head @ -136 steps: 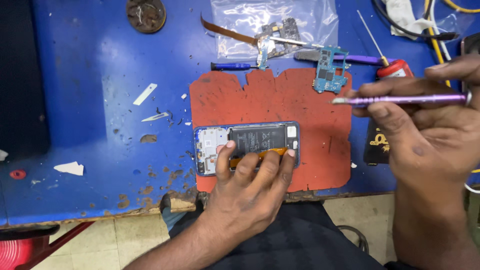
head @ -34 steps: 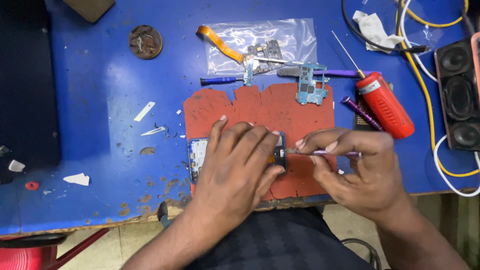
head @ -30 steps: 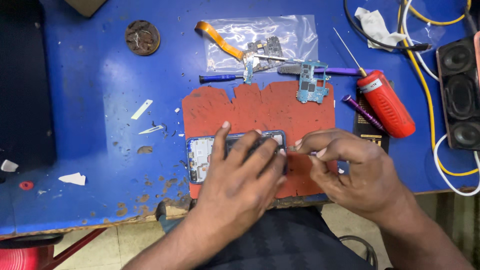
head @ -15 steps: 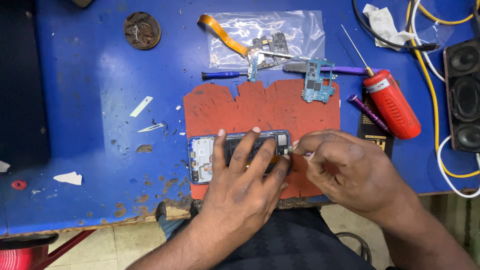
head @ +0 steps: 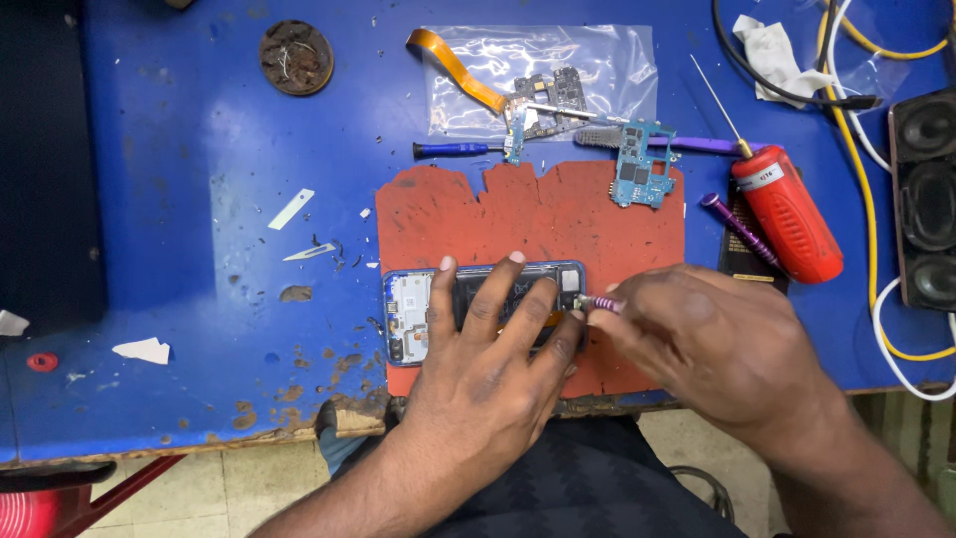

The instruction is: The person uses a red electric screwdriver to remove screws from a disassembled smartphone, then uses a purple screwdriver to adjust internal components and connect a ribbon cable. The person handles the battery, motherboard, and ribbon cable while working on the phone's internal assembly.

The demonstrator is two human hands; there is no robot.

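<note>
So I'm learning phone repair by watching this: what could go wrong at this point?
1. The purple tool in the right hand works at the edge of the open phone; a slip could scratch parts inside.
2. The left hand presses on the phone's insides, which may strain them.
3. The loose circuit board lies near the mat's edge and could get knocked.

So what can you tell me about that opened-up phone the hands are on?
The opened phone lies flat and lengthwise on a red mat on the blue table. Its back is off: a blue frame rims it, pale parts show at its left end, and a dark battery fills the middle. The left hand presses spread fingers across it. The right hand puts a small purple tool to its right end.
</note>
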